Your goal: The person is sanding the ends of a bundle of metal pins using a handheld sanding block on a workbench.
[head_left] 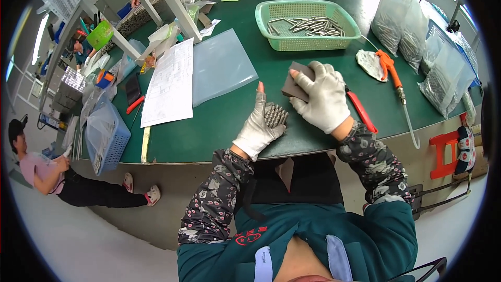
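Note:
My left hand (255, 131), in a white glove with the thumb tip bare, is closed round a bundle of short metal pins (276, 116), their ends facing up and to the right. In my right hand (326, 99), gloved the same way, is a grey-brown block (298, 80) that looks like a sanding sponge. The block is held apart from the pins, a little above and to the right of them. Beyond both hands a pale green plastic basket (308, 45) holds many loose metal pins (315, 25). Right beside my right hand lies a red-handled tool (361, 110), partly hidden.
An orange air gun (389, 68) with a hose and a white cloth (370, 65) lie to the right. Filled plastic bags (443, 86) stand at the right edge. Printed paper (169, 83) and a clear plastic sheet (222, 68) lie left. Another person (44, 167) stands far left.

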`<state>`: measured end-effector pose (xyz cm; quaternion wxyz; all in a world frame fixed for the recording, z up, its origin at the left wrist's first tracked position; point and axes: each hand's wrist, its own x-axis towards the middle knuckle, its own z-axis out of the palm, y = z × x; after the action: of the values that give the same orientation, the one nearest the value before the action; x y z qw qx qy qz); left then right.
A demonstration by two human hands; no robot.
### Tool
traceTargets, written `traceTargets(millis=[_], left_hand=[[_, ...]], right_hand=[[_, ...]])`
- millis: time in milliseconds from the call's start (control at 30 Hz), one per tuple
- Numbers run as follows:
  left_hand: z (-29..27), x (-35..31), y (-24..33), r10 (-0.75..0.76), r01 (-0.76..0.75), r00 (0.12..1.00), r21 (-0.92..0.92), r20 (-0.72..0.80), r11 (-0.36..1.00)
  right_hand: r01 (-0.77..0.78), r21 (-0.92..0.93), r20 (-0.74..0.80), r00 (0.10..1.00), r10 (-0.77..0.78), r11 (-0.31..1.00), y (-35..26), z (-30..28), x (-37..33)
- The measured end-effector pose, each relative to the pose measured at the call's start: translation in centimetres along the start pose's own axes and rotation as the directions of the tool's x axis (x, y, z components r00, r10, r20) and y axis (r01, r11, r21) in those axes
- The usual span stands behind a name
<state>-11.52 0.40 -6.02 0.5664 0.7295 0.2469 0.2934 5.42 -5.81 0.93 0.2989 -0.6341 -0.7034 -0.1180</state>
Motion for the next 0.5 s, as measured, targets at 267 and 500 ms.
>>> traceTargets(millis=[267,500], left_hand=[[0.7,-0.2,-0.3,0.053,-0.045,0.998,-0.252,0.024,0.967],[0.5,0.2,1.6,0.022,-0.022,1.000,0.044,-0.016,0.999]], right_hand=[[0.026,-0.009,0.019,0.999,-0.026,1.000,-0.1,-0.3,0.2],[-0.054,-0.043,-0.002,0.999,0.054,0.998,0.3,0.0,0.5]])
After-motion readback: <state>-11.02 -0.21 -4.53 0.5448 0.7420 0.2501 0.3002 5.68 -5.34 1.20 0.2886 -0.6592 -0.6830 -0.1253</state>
